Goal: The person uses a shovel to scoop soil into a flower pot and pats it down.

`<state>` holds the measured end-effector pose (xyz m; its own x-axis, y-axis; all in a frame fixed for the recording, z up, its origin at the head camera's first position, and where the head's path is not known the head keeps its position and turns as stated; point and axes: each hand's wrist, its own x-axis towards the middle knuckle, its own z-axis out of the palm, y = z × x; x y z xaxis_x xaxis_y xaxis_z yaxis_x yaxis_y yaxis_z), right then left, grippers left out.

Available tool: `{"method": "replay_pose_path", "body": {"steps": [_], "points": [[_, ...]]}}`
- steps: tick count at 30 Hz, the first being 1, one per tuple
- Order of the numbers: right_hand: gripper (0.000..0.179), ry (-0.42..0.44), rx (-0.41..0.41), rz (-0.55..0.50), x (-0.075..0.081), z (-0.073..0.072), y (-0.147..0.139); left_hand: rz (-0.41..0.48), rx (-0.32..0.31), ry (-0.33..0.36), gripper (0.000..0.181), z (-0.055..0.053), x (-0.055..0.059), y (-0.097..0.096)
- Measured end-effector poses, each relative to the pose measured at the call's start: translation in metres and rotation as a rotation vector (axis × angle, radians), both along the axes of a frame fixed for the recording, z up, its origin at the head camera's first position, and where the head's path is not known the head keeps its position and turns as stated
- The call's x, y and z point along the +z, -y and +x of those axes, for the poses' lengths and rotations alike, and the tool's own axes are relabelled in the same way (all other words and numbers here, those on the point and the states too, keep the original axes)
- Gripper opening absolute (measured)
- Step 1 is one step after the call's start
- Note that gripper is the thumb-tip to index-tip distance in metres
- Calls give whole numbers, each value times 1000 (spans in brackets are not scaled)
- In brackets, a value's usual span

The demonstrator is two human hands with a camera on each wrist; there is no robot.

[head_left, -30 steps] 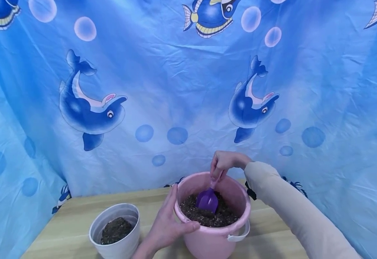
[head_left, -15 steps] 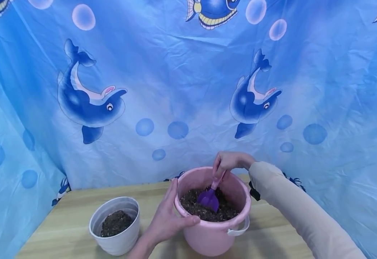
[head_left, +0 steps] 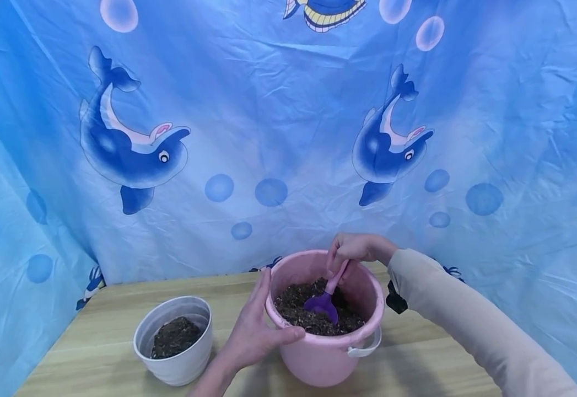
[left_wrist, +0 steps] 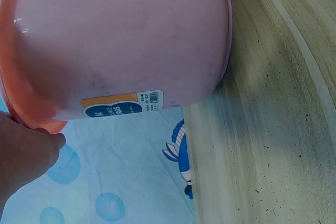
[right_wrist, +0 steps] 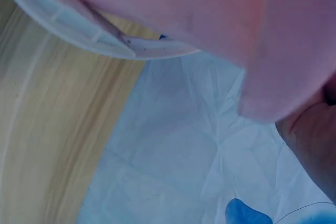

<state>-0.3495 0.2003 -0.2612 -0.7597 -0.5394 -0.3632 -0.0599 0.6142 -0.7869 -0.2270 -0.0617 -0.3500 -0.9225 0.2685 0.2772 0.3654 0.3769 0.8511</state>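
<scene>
The scoop point(head_left: 327, 298) has tipped further right, its purple blade point(head_left: 323, 307) part-buried in dark, crumbly soil point(head_left: 292, 309) inside the pink bucket point(head_left: 318, 364), its pink handle point(head_left: 335, 280) gripped by the curled right hand point(head_left: 354, 249), the left hand point(head_left: 254, 331) spread against the rim point(head_left: 329, 341).

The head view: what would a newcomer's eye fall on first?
Probably the blue backdrop with its printed dolphins, behind the table. Next, the pink bucket of dark soil, right of centre, where the left hand touches the rim and the right hand grips a purple scoop. A white pot stands left of the bucket.
</scene>
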Motion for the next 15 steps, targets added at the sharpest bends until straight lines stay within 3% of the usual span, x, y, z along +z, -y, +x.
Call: {"method": "replay_pose_path", "body": {"steps": [4,11,15], "points": [[30,31,-46,-40,0,2,0,2,0,9,129,1,0,1],[28,49,-127,15,2,4,4,9,-5,-3,127,1,0,0],[28,66,-187,-4,1,6,6,9,-6,-8,127,1,1,1]]}}
